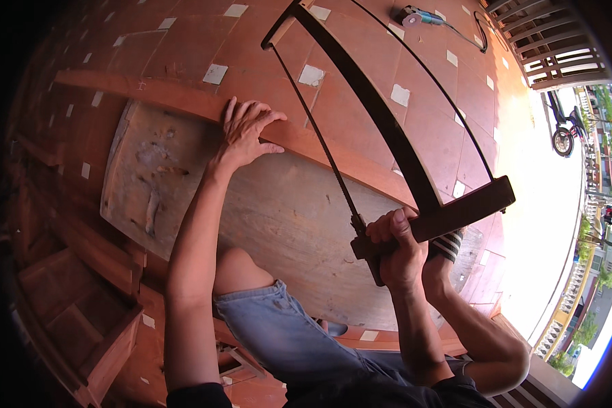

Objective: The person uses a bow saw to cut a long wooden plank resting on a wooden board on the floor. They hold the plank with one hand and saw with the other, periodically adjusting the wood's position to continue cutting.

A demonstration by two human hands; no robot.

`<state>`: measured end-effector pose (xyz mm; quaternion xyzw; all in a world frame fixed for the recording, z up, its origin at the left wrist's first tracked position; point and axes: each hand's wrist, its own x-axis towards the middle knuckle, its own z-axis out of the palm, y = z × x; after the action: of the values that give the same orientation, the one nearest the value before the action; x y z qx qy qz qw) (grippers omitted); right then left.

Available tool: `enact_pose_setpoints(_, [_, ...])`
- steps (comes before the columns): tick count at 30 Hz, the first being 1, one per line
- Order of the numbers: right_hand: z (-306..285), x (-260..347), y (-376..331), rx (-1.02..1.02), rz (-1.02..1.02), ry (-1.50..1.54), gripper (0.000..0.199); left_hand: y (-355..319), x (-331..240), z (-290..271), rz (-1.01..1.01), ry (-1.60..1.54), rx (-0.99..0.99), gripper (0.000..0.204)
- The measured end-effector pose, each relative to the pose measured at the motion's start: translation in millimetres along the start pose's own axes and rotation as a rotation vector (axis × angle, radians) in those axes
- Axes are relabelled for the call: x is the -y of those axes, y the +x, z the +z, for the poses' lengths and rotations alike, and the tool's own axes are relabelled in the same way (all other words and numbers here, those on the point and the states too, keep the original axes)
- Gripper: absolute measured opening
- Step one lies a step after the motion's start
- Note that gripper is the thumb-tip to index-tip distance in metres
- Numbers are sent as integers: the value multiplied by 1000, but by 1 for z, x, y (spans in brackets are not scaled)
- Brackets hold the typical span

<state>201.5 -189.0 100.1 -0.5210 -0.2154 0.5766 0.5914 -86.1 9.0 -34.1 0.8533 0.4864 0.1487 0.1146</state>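
A long reddish wooden plank lies along the far edge of a worn, pale wooden board. My left hand is closed over the plank, its fingers toward the far edge and its thumb on the near side. In my right hand is a large wooden-framed bow saw, gripped at its near end. The saw's thin toothed blade crosses above the plank to the right of my left hand. Whether its teeth touch the wood, I cannot tell.
Reddish floor tiles with small white insets surround the board. A blue angle grinder with a cord lies at the far right. Box-like wooden furniture stands at lower left. My bent knee and sandalled foot rest on the board. Outside stands a motorbike.
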Motion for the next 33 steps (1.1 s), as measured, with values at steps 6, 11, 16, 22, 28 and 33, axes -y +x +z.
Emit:
enact_pose_setpoints(6, [5,-30,-5,98,28,45,38,-3,11,10,44,33,-69,69])
enact_pose_setpoints(11, [7,-32,-2,115,10,32,38,-1,12,11,84,38,-69,72])
enact_pose_setpoints(16, [4,-35,-1,155,16,31,39,-2,14,11,90,54,-68,71])
enact_pose_setpoints(22, [3,-35,-2,180,4,29,39,-1,16,15,74,63,-94,69])
enact_pose_setpoints(28, [1,-36,-7,194,4,30,37,-4,16,15,63,93,-92,70])
enact_pose_setpoints(33, [-6,-36,-6,254,15,59,33,-3,16,16,46,104,-76,71])
